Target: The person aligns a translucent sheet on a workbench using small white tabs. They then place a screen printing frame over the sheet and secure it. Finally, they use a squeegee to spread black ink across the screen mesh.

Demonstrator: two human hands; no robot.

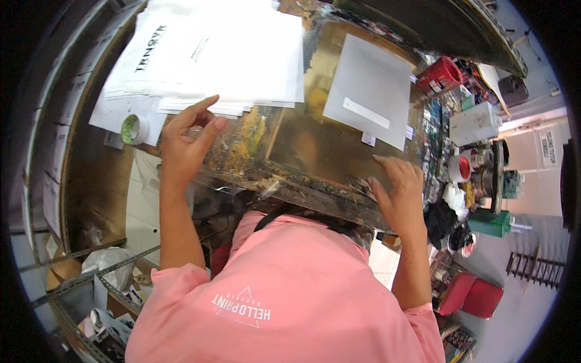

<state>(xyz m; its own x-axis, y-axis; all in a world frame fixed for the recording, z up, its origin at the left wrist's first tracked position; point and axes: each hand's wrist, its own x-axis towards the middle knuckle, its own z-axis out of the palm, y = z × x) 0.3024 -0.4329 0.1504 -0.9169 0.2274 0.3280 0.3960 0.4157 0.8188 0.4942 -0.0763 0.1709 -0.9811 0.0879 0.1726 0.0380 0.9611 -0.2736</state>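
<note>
My left hand (186, 138) hovers at the near edge of a stack of white printed sheets (230, 57), its thumb and index finger apart and nothing visible between them. To its left, a roll of tape with a green core (134, 129) stands on the paper. On the right, my right hand (399, 192) is over the near edge of a smooth brownish panel (315, 145), fingers spread and empty. Beyond that hand, a grey translucent sheet (372, 72) lies on the panel, with a white strip (366, 113) across its near part and small pale tabs at its edges.
Paint-stained wood (242, 142) surrounds the panel. A red tub (440, 77), a white jerrycan (475, 124) and several ink pots crowd the right side, with a green bottle (489, 222) nearer. A dark frame (436, 27) overhangs the far right. Metal shelving (130, 260) stands at lower left.
</note>
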